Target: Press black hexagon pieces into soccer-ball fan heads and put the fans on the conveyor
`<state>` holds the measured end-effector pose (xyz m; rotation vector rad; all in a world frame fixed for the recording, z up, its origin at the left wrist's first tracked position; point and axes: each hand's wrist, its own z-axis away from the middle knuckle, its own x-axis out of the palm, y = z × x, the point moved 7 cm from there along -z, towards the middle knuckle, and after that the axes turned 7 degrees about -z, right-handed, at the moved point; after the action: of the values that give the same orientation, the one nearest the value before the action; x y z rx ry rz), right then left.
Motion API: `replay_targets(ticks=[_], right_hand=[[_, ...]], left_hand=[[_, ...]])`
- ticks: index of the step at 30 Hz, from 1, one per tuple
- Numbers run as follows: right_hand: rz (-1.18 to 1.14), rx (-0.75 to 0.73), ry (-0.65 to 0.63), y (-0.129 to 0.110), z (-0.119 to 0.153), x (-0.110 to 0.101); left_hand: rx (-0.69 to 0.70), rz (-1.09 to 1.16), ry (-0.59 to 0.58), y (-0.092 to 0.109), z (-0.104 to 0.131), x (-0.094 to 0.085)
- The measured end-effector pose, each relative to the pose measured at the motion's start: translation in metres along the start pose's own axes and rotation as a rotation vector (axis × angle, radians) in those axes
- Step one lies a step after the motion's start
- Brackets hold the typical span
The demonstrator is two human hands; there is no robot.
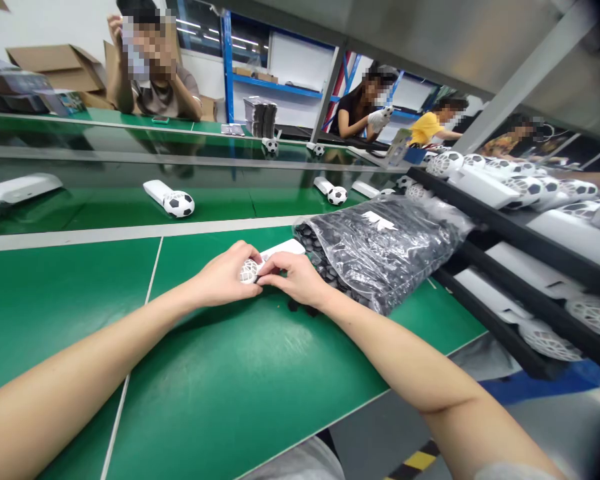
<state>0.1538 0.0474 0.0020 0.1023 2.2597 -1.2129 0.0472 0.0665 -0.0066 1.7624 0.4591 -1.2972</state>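
Observation:
My left hand (225, 277) is wrapped round the ball end of a white device with a lattice ball head (249, 271); its white handle points away to the right. At the near side of the ball, the thumb and fingertips of my right hand (297, 277) are pinched together against it. Whatever those fingertips hold, if anything, is hidden. Just right of my hands lies a clear plastic bag (375, 247) full of small black pieces (323, 257), its mouth turned towards them. A few loose black pieces (303, 308) lie under my right wrist.
Black trays (515, 263) stacked with white ball-headed devices stand at the right. Beyond the pale rail (220, 227), finished-looking football devices (179, 203) lie on a green conveyor (240, 193). Several co-workers sit across it; one raises both hands, another holds a device in gloves.

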Motion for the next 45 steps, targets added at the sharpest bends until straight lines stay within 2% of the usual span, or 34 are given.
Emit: replay_targets(ticks=[10, 21, 27, 36, 41, 45], right_hand=[[0.102, -0.082, -0.06, -0.005, -0.003, 0.002], [0.085, 0.148, -0.037, 0.019, -0.008, -0.001], [0.044, 0.199, 0.008, 0.022, -0.007, -0.001], [0.036, 0.194, 0.025, 0.023, -0.002, 0.001], [-0.001, 0.157, 0.023, 0.017, -0.006, -0.002], [0.254, 0.134, 0.091, 0.012, -0.003, -0.024]], left_hand=[[0.022, -0.009, -0.013, 0.002, 0.0, 0.0], [0.036, -0.014, 0.076, 0.006, -0.001, -0.001], [0.092, 0.008, 0.091, 0.012, 0.004, -0.005], [0.066, -0.039, 0.15, 0.017, 0.011, -0.005], [-0.007, 0.167, 0.138, 0.006, 0.017, -0.008], [-0.14, 0.331, 0.131, -0.021, 0.038, -0.018]])
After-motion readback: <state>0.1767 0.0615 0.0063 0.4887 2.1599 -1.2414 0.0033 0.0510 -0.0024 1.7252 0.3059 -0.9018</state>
